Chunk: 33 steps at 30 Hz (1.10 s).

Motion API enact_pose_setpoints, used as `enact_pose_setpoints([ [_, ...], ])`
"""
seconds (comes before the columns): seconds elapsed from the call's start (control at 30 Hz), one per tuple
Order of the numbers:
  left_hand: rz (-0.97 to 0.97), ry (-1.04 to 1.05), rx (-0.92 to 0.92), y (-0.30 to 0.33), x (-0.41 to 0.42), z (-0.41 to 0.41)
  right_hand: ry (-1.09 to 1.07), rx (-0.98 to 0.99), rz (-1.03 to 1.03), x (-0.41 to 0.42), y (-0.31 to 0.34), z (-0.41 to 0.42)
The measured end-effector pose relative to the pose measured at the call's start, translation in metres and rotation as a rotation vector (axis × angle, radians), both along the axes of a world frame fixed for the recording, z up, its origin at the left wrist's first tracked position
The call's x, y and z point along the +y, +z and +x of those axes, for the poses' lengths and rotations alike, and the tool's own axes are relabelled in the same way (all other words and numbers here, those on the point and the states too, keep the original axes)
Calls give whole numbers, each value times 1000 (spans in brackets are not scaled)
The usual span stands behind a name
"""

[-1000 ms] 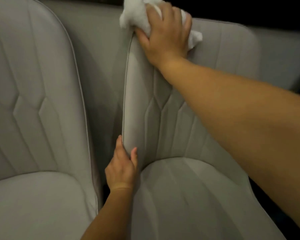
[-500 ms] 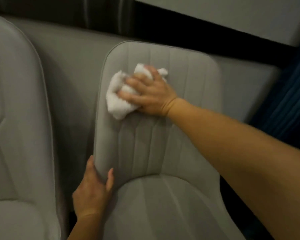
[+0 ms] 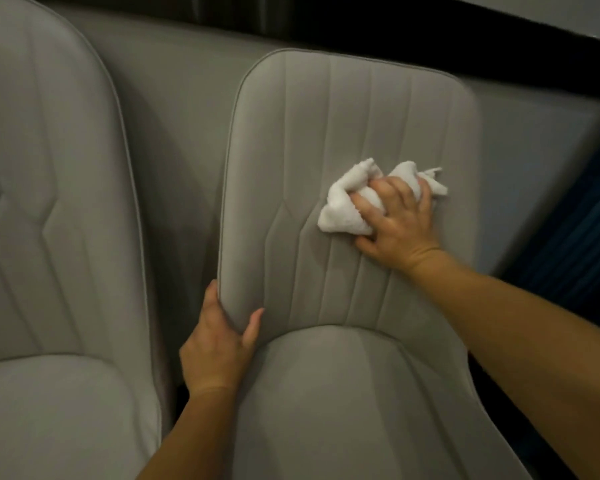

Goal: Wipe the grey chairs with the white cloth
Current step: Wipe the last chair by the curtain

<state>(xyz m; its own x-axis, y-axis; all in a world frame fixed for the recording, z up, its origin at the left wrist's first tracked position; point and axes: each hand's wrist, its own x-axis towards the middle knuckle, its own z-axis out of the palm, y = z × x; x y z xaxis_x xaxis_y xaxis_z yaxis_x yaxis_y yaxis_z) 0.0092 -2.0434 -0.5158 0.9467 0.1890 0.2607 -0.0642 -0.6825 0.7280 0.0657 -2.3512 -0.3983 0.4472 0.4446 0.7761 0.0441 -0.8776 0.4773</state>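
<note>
Two grey chairs stand side by side, close but apart, with a narrow dark gap between them. The right chair [image 3: 343, 393] takes up the middle of the view; its padded backrest [image 3: 326, 133] has straight stitched ribs that bend into a chevron lower down, and a piped edge runs round it. The left chair [image 3: 49, 237] has the same stitching and fills the left side, cut off by the frame.

The right hand [image 3: 400, 225] is pressed against the right half of the right chair's backrest, about midway up. Its grip is curled round the white cloth [image 3: 347, 206], which is bunched into a crumpled wad; most of the cloth bulges out to the left of the fingers and a small tail pokes out to the right. The cloth lies against the upholstery. The forearm reaches in from the lower right corner and hides the right edge of the seat beneath it.

The left hand [image 3: 219, 344] holds the lower left edge of the same backrest, just above where it meets the seat: thumb on the front face, fingers wrapped behind and out of sight, so the grip is narrow, clamped on the padded edge.

Behind both chairs runs a grey panel [image 3: 187, 98], with a black band [image 3: 361, 26] above it. A dark blue ribbed surface [image 3: 579, 237] shows at the far right.
</note>
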Motion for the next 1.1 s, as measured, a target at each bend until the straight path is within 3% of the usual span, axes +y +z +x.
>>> enact_pose_setpoints([
  [0.1, 4, -1, -4, -1, 0, 0, 18, -12, -196, -14, 37, 9],
  [0.17, -5, 3, -6, 0, 0, 0, -14, 5, -206, -15, 84, 18],
  [0.3, -2, 11, 2, -1, -1, 1, -316, -46, 308, -5, 178, 30],
  [0.37, -3, 17, -9, -2, -1, 1, -375, -8, 429, 4, 189, 28],
  [0.47, -2, 19, -6, -2, -1, 1, -328, 91, 356, 10, 142, 19],
  [0.63, -10, 12, -25, -1, -1, -1, -191, 156, 176, 2, -17, -16],
  [0.77, -36, 4, -17, 0, -2, -2, -144, 303, -106, 1, -56, -38],
  [0.83, -41, 5, -28, 1, -2, -3, -152, 346, -251, -13, -32, -32],
  [0.9, -31, 3, -28, 1, -2, -3, -141, 236, -331, -27, 18, -15],
  [0.97, -31, 12, -25, 1, -2, -1, -185, 92, -205, -33, 83, 0],
  [1.03, -26, 13, -23, 1, -3, -2, -274, 106, -34, -27, 137, 4],
  [1.1, -20, 6, -22, 1, -3, -3, -301, 159, 66, -19, 152, -1],
])
